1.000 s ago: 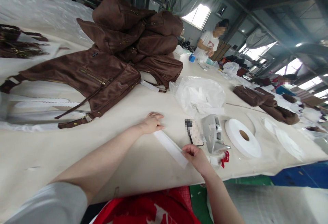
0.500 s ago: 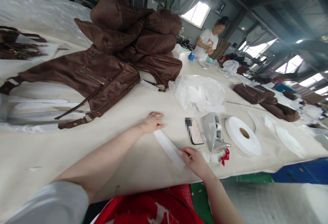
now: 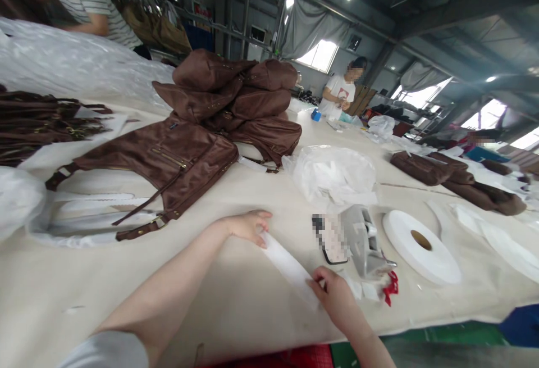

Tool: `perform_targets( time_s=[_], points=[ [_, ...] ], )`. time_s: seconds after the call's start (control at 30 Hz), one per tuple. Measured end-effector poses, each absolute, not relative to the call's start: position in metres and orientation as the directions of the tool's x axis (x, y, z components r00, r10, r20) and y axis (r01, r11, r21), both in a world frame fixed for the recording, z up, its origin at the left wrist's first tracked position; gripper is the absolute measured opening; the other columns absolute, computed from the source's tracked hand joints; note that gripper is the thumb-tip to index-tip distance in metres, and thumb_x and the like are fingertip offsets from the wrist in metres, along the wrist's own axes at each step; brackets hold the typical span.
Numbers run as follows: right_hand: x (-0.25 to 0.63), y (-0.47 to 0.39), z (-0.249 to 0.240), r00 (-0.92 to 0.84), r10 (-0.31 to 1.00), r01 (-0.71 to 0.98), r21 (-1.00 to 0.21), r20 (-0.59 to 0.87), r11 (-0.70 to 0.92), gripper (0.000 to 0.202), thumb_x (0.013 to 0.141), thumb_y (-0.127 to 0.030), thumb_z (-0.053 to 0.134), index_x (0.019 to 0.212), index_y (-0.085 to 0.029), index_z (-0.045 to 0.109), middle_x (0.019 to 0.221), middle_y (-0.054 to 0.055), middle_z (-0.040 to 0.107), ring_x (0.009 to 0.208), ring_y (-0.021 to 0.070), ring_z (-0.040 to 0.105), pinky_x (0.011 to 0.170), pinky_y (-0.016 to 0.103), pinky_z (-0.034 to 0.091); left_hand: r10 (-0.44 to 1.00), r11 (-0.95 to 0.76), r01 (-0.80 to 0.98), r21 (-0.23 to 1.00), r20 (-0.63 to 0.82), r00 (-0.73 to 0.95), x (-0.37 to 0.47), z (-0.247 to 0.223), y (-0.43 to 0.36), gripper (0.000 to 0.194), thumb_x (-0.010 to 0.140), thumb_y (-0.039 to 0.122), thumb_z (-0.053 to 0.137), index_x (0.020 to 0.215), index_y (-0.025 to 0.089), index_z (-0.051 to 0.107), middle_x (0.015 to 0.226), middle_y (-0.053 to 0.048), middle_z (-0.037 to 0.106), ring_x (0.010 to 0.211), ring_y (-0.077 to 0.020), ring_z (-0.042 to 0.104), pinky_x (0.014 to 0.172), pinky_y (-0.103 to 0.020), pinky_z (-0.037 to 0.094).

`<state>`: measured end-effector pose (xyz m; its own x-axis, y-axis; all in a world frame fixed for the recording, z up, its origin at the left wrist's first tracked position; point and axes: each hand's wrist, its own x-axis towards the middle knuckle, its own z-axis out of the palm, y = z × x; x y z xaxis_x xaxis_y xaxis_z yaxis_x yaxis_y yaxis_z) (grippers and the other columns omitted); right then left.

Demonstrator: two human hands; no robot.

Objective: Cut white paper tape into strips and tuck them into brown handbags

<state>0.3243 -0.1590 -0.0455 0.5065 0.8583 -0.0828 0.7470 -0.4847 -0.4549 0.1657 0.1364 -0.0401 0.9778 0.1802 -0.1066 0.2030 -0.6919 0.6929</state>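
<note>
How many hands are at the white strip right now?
2: the left hand at the far end of the white strip, and the right hand toward its near end. No others appear hidden there.

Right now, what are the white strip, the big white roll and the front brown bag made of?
White strip: maybe paper or thin fabric, matte; no weave shows.
White roll: wound paper or fabric, perhaps, smooth, matte; brown core looks like cardboard.
Brown bag: leather or a lookalike, softly shiny, with creases.
</note>
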Motion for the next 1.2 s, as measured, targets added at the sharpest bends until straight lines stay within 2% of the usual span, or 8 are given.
perform_targets(
  time_s=[0.17,0.27,0.4,0.53,0.73,1.0,1.13,1.2],
  points=[
    [0.344,-0.171,-0.031,0.514,0.856,0.814,-0.345,0.052,-0.468,0.016,0.090,-0.034,0.050,0.078,-0.024,0.052,0.066,0.001,0.062,0.061,0.0198,0.060,0.060,0.029,0.035,0.230,-0.707,0.221,0.672,-0.077,0.970,0.175,-0.034,0.113,0.017,0.068,0.025,0.079,0.083,0.018,0.074,0.140,-0.007,0.052,0.132,-0.0283,0.042,0.108,-0.032,0.034],
    [0.345,-0.177,-0.030,0.520,0.853,0.802,-0.362,0.032,-0.475,0.014,0.090,-0.031,0.050,0.079,-0.024,0.054,0.070,0.001,0.065,0.066,0.0204,0.062,0.062,0.029,0.038,0.197,-0.702,0.183,0.688,-0.060,0.979,0.181,-0.037,0.107,0.010,0.071,0.026,0.075,0.079,0.019,0.074,0.114,-0.005,0.067,0.110,-0.0247,0.058,0.096,-0.029,0.042],
    [0.338,-0.182,-0.031,0.546,0.838,0.770,-0.393,-0.002,-0.503,0.008,0.086,-0.031,0.056,0.086,-0.024,0.060,0.074,0.001,0.066,0.067,0.0202,0.062,0.063,0.030,0.040,0.155,-0.691,0.166,0.703,-0.080,0.985,0.183,-0.044,0.110,0.011,0.076,0.026,0.064,0.077,0.018,0.072,0.087,-0.002,0.069,0.079,-0.0174,0.062,0.074,-0.024,0.046],
    [0.337,-0.182,-0.034,0.529,0.845,0.794,-0.392,0.072,-0.464,0.008,0.078,-0.025,0.064,0.087,-0.024,0.063,0.081,0.003,0.067,0.076,0.0220,0.062,0.069,0.031,0.043,0.141,-0.676,0.158,0.720,-0.084,0.986,0.182,-0.048,0.114,0.015,0.078,0.027,0.059,0.077,0.017,0.070,0.087,-0.003,0.068,0.076,-0.0161,0.061,0.069,-0.022,0.044],
    [0.345,-0.180,-0.043,0.522,0.840,0.791,-0.454,0.149,-0.410,0.004,0.079,-0.019,0.064,0.078,-0.023,0.063,0.081,0.004,0.066,0.081,0.0224,0.062,0.072,0.033,0.047,0.105,-0.654,0.121,0.747,-0.069,0.992,0.181,-0.048,0.118,0.022,0.080,0.034,0.056,0.075,0.017,0.069,0.087,-0.003,0.067,0.079,-0.0167,0.061,0.072,-0.022,0.043],
    [0.354,-0.180,-0.043,0.437,0.881,0.831,-0.455,0.178,-0.320,0.011,0.079,-0.031,0.067,0.080,-0.020,0.067,0.118,0.013,0.059,0.107,0.0262,0.059,0.094,0.038,0.046,0.105,-0.647,0.120,0.753,-0.068,0.992,0.180,-0.046,0.121,0.028,0.082,0.037,0.048,0.075,0.017,0.067,0.083,-0.004,0.065,0.078,-0.0177,0.059,0.071,-0.024,0.043],
    [0.352,-0.180,-0.039,0.457,0.879,0.783,-0.531,0.135,-0.325,0.011,0.079,-0.030,0.066,0.078,-0.019,0.064,0.112,0.013,0.062,0.103,0.0267,0.058,0.092,0.039,0.045,0.113,-0.644,0.135,0.753,-0.081,0.990,0.179,-0.039,0.120,0.027,0.081,0.036,0.048,0.073,0.018,0.066,0.084,-0.004,0.064,0.077,-0.0174,0.058,0.072,-0.024,0.043],
    [0.350,-0.180,-0.039,0.485,0.868,0.734,-0.590,0.108,-0.337,0.013,0.082,-0.031,0.061,0.076,-0.020,0.060,0.096,0.009,0.064,0.088,0.0232,0.060,0.081,0.035,0.048,0.128,-0.641,0.154,0.752,-0.093,0.987,0.178,-0.036,0.120,0.025,0.080,0.036,0.049,0.074,0.018,0.066,0.085,-0.004,0.065,0.078,-0.0175,0.058,0.072,-0.024,0.042]
  ],
)
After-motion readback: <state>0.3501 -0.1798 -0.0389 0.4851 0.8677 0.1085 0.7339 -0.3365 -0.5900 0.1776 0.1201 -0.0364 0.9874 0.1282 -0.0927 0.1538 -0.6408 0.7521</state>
